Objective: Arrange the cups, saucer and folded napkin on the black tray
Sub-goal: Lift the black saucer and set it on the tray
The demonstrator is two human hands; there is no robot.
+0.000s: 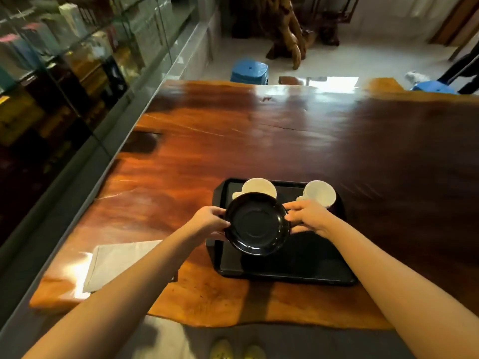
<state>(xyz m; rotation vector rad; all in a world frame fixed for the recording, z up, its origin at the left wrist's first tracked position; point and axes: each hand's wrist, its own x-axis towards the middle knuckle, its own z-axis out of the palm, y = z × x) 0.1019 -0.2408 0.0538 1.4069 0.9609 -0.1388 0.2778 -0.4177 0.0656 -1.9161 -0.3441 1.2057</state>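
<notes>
So I've got the black saucer (256, 226) pinched by its rim, left hand (207, 220) on one side, right hand (307, 216) on the other, held over the black tray (298, 265). Both white cups (259, 189) are already sitting at the tray's far edge. The folded napkin (116, 263) is still on the table (259, 138) to my left, so that's what's left after this, I reckon.

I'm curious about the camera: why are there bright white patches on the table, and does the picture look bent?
Head view: glare washes out the far edge of the wooden table and a patch beside the napkin; the wide lens bows the straight shelf lines at left; the black saucer shows small highlights; the table's right side is slightly smeared.
</notes>
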